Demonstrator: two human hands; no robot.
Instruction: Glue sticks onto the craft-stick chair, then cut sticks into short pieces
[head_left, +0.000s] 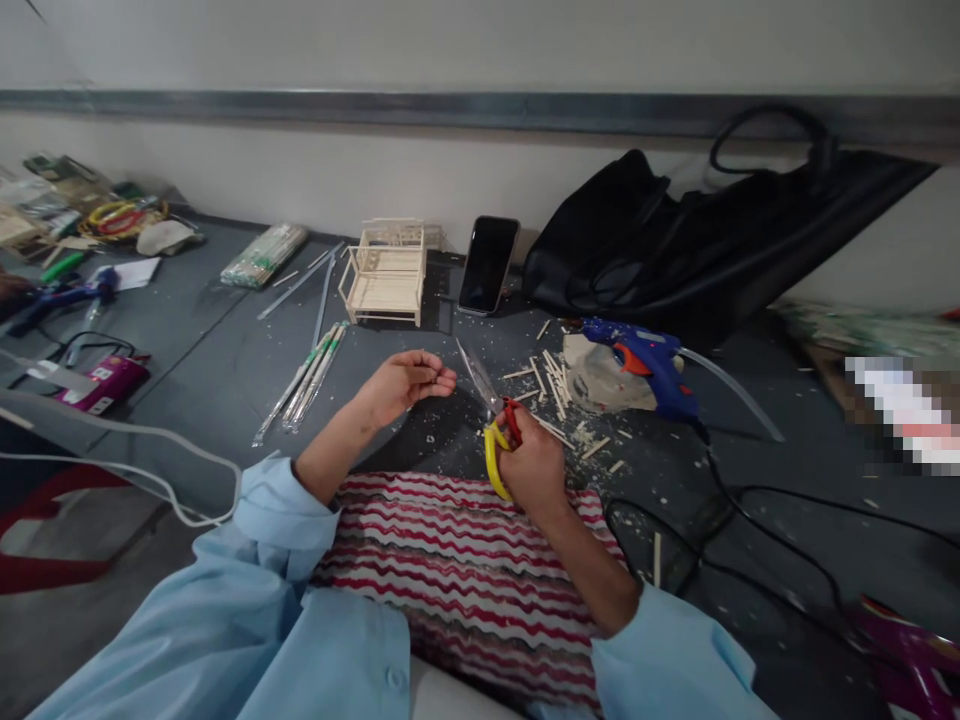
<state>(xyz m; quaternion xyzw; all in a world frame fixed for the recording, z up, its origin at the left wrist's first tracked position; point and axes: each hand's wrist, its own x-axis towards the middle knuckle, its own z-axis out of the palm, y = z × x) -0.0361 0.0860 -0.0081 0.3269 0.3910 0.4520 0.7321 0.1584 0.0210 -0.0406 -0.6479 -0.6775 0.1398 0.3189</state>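
My right hand (pixel 534 462) is wrapped round the red and yellow handles of a pair of scissors (pixel 480 375), whose blades point up and to the left. To their left hovers my left hand (pixel 409 385), thumb pressed to the fingers in a pinch; whatever it may hold is too small to make out. Cut wooden sticks (pixel 555 385) lie scattered right of the scissors among pale crumbs. Wrapped sticks (pixel 311 375) rest on the table to the left of my left hand. A small stick-built model of furniture (pixel 386 280) stands near the wall.
A blue glue gun (pixel 645 360) lies on a stained pad at right, its black cable trailing across the table. Behind are a phone (pixel 489 265) leaning upright and a black bag (pixel 637 240). A striped cloth (pixel 465 570) covers the near edge. White cables (pixel 172 430) cross at left.
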